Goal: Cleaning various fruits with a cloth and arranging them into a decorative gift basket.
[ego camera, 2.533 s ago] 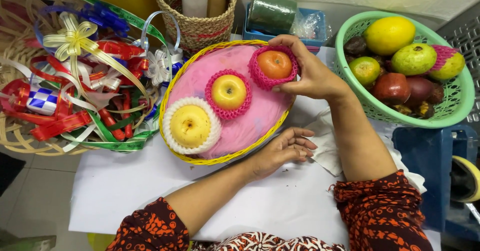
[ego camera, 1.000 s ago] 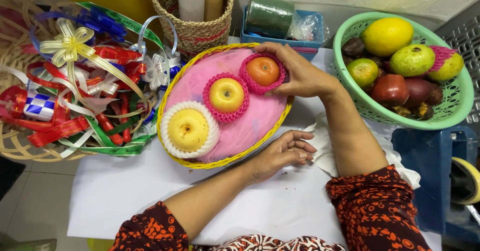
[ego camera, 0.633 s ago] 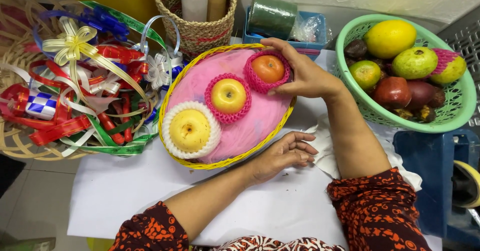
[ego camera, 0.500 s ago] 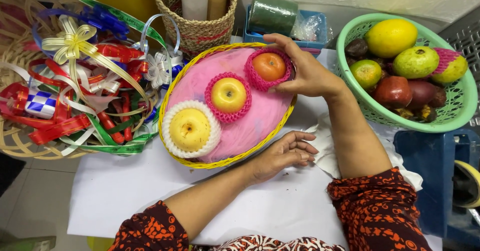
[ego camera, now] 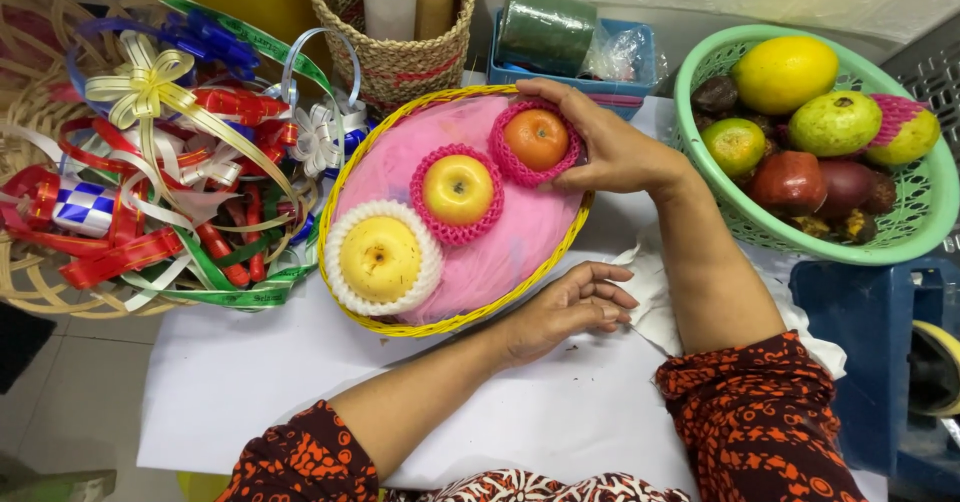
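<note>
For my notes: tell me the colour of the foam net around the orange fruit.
Pink, around the orange fruit; head view shows it best.

The yellow-rimmed basket (ego camera: 345,177) holds 3 fruits in foam sleeves: 1 orange (ego camera: 536,138), 1 yellow apple (ego camera: 457,189) in pink netting, and 1 yellow pear-like fruit (ego camera: 379,258) in white netting. There are 2 hands, 1 green plastic basket (ego camera: 850,247) of mixed fruit, 1 woven tube basket (ego camera: 400,57), and 1 green roll (ego camera: 545,30).
</note>
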